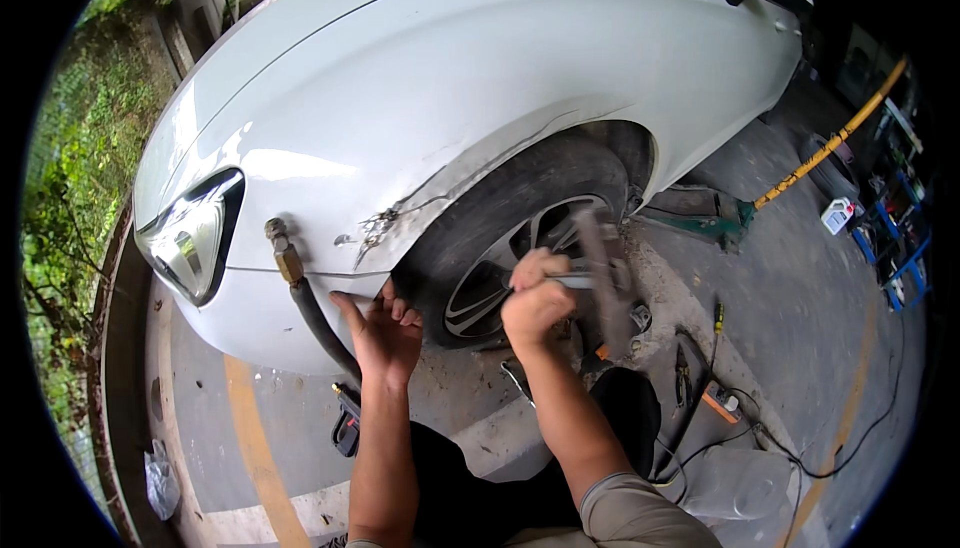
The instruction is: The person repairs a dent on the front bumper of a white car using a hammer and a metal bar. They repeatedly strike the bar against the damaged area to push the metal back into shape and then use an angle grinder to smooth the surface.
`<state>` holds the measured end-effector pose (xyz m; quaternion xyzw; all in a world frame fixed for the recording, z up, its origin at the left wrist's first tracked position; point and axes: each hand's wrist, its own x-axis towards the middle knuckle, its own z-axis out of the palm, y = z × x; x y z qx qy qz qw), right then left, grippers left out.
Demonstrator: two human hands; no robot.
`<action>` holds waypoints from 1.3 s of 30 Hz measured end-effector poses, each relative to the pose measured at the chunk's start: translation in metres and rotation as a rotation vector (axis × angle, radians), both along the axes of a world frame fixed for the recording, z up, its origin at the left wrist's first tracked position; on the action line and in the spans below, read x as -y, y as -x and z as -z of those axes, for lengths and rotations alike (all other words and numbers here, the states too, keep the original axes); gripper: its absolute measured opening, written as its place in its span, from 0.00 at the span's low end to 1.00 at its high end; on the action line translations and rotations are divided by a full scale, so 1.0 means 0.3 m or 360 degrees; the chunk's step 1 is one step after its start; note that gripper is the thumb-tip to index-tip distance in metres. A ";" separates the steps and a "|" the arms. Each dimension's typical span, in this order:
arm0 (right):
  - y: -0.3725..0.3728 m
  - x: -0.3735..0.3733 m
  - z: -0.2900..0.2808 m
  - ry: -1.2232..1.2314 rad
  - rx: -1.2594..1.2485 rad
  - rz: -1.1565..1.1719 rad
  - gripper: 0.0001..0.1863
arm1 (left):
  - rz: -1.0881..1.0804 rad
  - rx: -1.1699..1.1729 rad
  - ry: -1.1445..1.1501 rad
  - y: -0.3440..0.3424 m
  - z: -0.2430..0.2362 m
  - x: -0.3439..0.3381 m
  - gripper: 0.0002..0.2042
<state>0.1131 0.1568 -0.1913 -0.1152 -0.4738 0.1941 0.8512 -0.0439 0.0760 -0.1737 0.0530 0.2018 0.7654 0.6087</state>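
My right hand [537,303], smeared by motion, grips the handle of a hammer [605,268], whose blurred head is in front of the front wheel [485,288]. My left hand [385,333] has its fingers curled at the bumper edge [355,303] by the wheel arch, thumb stretched along the white panel. Above it the car's fender [430,98] shows scraped, crumpled damage [370,238] along the arch. A black hose [325,323] with a brass fitting [289,263] rises beside my left hand, near the headlight [190,233].
A green jack [705,218] with a yellow handle stands right of the wheel. An air gun [345,418] lies lower left. Cables, pliers [683,383], a screwdriver [719,320] and an orange power strip [722,401] lie at the right, before a blue rack [895,248]. Greenery borders the far left.
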 end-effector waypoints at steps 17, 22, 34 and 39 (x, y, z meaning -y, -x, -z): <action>0.019 0.009 0.056 0.0850 0.0626 0.0425 0.24 | 0.0058 0.0042 -0.0034 0.029 0.013 0.008 0.37; 0.053 0.041 0.090 0.0109 0.0648 0.0429 0.18 | 0.0110 0.0041 -0.0061 0.024 0.032 -0.003 0.37; 0.135 0.135 0.135 0.0476 0.0911 0.0222 0.11 | 0.0155 -0.0010 -0.0068 0.026 0.026 0.003 0.36; 0.144 0.267 0.092 0.0775 0.0632 -0.0329 0.12 | 0.0185 -0.0067 0.0127 0.019 -0.057 0.042 0.34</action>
